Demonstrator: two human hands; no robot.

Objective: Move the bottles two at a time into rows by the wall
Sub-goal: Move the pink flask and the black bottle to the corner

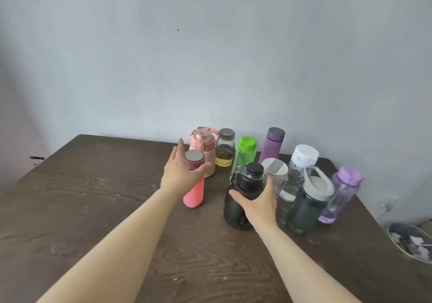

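Observation:
My left hand (178, 173) wraps a slim coral bottle (193, 196) with a metal cap, thumb across its front and fingers stretched behind it. My right hand (258, 203) grips a dark smoky bottle (233, 211) with a black cap, just right of the coral one. Both bottles stand upright on the dark wooden table (117, 186). Behind them by the wall stand a pink jug (205, 146), a glass jar (225, 154) of yellow liquid, a green-lidded bottle (245, 154) and a purple flask (272, 147).
Right of my right hand stand a white-lidded tumbler (275, 174), a clear bottle (295, 176) with a white cap, a dark green bottle (304, 211) with a white handle and a lilac bottle (340, 193). A glass bowl (411, 244) sits off the table's right edge.

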